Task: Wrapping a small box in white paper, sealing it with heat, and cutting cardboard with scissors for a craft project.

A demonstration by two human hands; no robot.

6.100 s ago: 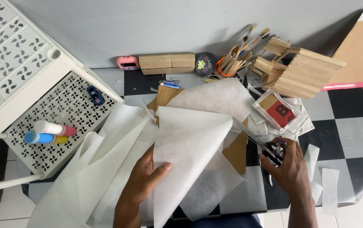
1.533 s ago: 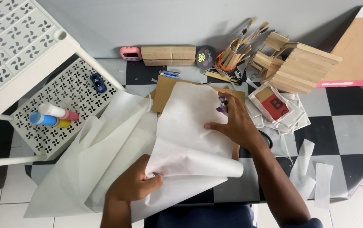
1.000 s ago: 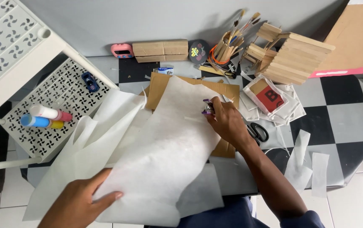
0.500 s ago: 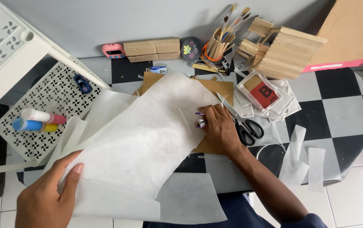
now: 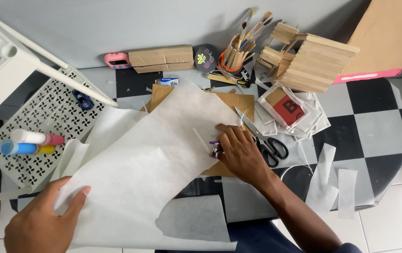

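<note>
A large sheet of thin white paper (image 5: 154, 164) lies spread flat over a brown cardboard piece (image 5: 231, 100) on the checkered table. My left hand (image 5: 39, 220) rests flat on the sheet's near left corner, fingers apart. My right hand (image 5: 241, 152) presses on the sheet's right edge and grips a small purple object (image 5: 215, 149) between the fingers. Black-handled scissors (image 5: 266, 140) lie just right of that hand.
A white perforated rack (image 5: 37, 136) at left holds glue tubes (image 5: 32, 143). At the back stand a cup of brushes (image 5: 236, 54), a stack of wooden sticks (image 5: 313, 63), cardboard blocks (image 5: 163, 57) and a pink sharpener (image 5: 117, 60). Paper packets (image 5: 290, 110) and cut strips (image 5: 327, 182) lie at right.
The sheet, folded and lifted earlier, has been spread flat. My left hand slid to its lower left corner. My right hand took up the purple object and came down onto the sheet's right edge.
</note>
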